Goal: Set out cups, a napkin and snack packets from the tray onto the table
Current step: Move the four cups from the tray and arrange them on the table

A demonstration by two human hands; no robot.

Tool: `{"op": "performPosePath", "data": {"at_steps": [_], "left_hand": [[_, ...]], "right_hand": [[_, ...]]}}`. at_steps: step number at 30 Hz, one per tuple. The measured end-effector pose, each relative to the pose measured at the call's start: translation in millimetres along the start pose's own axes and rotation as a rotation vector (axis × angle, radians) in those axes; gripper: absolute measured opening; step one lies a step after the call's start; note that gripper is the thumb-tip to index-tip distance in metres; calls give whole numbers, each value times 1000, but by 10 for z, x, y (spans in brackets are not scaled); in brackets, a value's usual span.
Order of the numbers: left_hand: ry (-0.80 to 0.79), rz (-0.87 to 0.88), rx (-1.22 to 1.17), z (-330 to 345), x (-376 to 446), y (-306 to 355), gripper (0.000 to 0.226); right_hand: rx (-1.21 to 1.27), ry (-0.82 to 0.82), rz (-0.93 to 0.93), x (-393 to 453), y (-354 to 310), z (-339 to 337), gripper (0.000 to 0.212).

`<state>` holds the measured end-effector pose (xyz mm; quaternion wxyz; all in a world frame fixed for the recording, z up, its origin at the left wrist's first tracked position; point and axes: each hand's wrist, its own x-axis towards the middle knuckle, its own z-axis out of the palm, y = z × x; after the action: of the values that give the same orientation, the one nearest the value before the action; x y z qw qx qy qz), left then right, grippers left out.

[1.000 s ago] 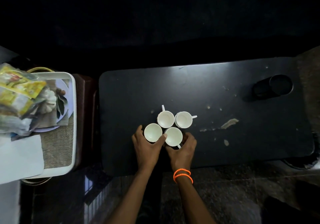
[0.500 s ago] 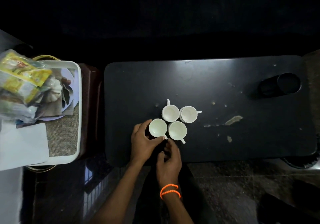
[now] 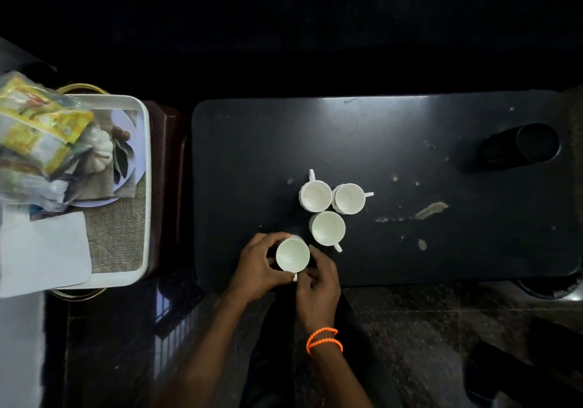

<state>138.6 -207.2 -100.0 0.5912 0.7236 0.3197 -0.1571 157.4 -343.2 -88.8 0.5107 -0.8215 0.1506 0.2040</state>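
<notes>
At the left edge of the frame a white tray (image 3: 143, 186) is seen, still loaded: yellow snack packets (image 3: 41, 133) are heaped at its upper left and a white napkin (image 3: 44, 249) lies at its lower left, over a woven mat (image 3: 116, 237). To the right, on the dark table (image 3: 252, 155), three white cups (image 3: 328, 210) are clustered close together near the frame's centre. Just below and left of them a fourth cup (image 3: 292, 255) is held at the table's near edge. The left hand (image 3: 255, 265) is wrapped around its left side, fingers curled on the wall, while the right hand (image 3: 318, 284) is closed on its lower right, fingertips pinching at the small handle. The cup is judged to be light, rigid, smooth and breakable, so it is best taken by the handle or round the body and set down gently. A dark cylindrical container (image 3: 520, 148) lies at the table's upper right.
</notes>
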Motion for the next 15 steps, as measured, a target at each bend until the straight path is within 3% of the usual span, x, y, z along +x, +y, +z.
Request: {"op": "performPosePath", "data": {"at_steps": [11,15], "left_hand": [[130,6,-30,83,-150,-93,81],[124,-14,60,78,-152,-59,91]], "right_hand": [[-42,-83,-9,41,-66,-40,62],[-155,68,-103,24,-129,-165,41]]}}
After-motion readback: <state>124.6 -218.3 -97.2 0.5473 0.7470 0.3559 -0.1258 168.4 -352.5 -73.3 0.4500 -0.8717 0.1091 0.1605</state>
